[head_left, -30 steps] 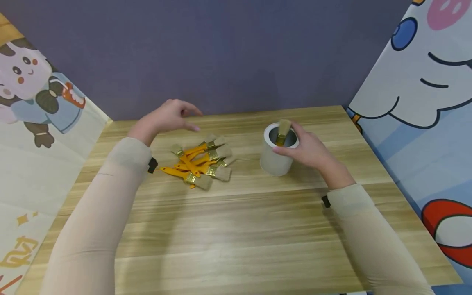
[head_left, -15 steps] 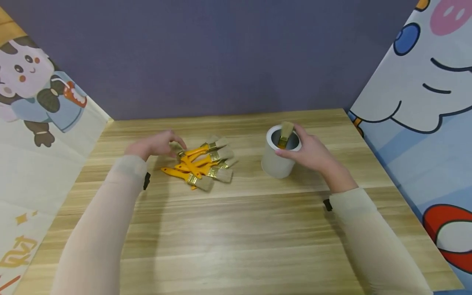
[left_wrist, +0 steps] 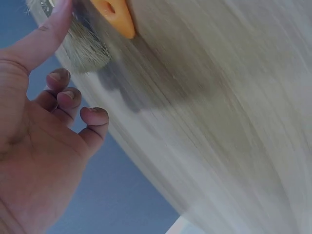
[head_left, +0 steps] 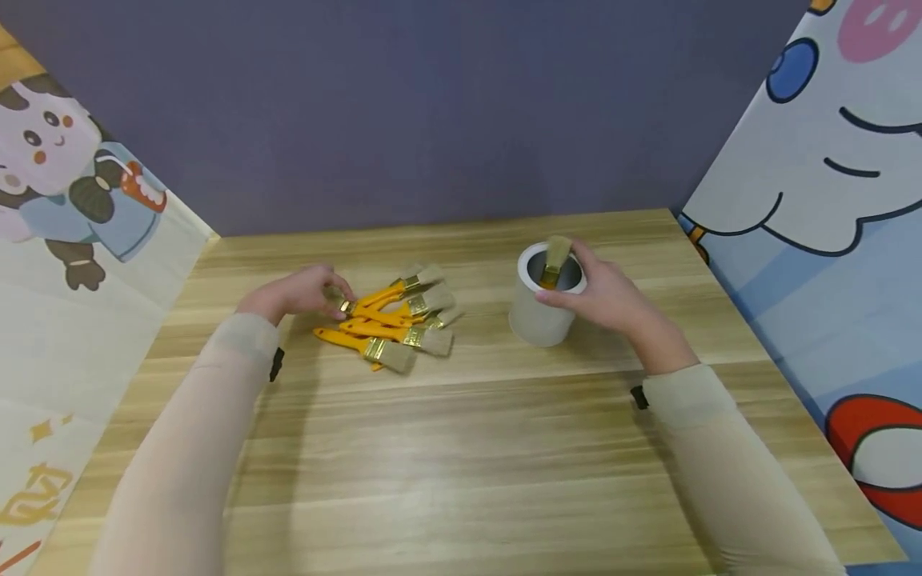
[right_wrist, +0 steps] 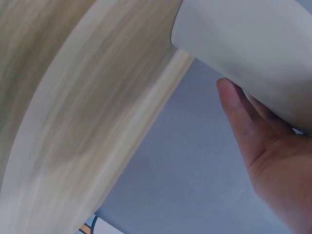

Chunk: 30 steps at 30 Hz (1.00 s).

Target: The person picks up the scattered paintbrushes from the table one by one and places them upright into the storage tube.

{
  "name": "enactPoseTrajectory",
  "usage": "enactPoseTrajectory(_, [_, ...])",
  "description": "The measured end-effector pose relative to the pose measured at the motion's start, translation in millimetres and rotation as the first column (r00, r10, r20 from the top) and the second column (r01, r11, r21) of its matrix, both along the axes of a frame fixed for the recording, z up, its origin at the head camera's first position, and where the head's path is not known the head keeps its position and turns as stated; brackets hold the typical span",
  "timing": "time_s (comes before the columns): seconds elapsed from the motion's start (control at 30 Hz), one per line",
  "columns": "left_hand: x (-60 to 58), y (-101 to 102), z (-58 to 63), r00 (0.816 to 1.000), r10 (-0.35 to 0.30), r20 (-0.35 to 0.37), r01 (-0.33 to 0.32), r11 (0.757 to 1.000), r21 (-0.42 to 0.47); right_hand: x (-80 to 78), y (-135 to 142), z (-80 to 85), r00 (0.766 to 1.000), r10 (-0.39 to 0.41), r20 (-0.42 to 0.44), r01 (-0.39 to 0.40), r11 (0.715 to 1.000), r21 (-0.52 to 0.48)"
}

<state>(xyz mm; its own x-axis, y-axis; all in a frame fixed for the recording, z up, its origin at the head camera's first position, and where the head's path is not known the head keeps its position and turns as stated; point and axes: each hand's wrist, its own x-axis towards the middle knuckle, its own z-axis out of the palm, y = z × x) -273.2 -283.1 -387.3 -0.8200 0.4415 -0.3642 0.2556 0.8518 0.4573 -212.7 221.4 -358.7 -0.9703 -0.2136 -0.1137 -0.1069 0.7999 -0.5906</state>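
Observation:
My left hand (head_left: 304,293) pinches a paintbrush (head_left: 380,316) near its metal ferrule, at the left edge of a pile of orange-handled paintbrushes (head_left: 392,355). The held brush lies across others, handle pointing right. In the left wrist view its pale bristles (left_wrist: 87,51) show beyond the thumb, while the other fingers curl loosely. To the right, a white can (head_left: 539,318) stands upright on the table. My right hand (head_left: 612,298) grips the can near its rim, thumb in front and fingers behind, partly hidden. Inside the can leans another paintbrush (head_left: 556,254), bristles up.
The wood-grain table (head_left: 461,464) ends at a dark purple-grey wall (head_left: 446,112) behind. Cartoon-printed panels stand along both sides, the left panel (head_left: 86,320) and the right panel (head_left: 807,216).
My left hand has come down and left to the pile and taken hold of a paintbrush, whose handle has swung to point more to the right. My right hand stays on the can.

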Motion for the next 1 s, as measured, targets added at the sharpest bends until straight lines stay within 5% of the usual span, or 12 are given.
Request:
enactPoseTrajectory(0.33, [7.4,-6.2,23.7,0.999,-0.041,-0.015,0.042,0.999,0.031,0.5,-1.4,1.3,1.0,-0.011,0.0,0.011,1.0,0.0])
enactPoseTrajectory(0.53, [14.6,0.0,51.3,0.996,0.093,0.001,-0.092,0.986,0.136,2.7,-1.7,0.7,1.0,-0.011,0.012,0.011,1.0,-0.005])
enactPoseTrajectory(0.73, [13.4,20.7,76.8,0.976,0.196,-0.095,-0.164,0.948,0.272,2.0,-2.4,-1.3,1.0,-0.011,0.003,0.011,1.0,-0.01])
enactPoseTrajectory(1.0, [11.5,77.5,105.1,0.926,0.221,-0.306,-0.082,0.909,0.408,2.0,-1.5,-2.1,1.0,-0.018,0.015,0.018,1.0,-0.01])
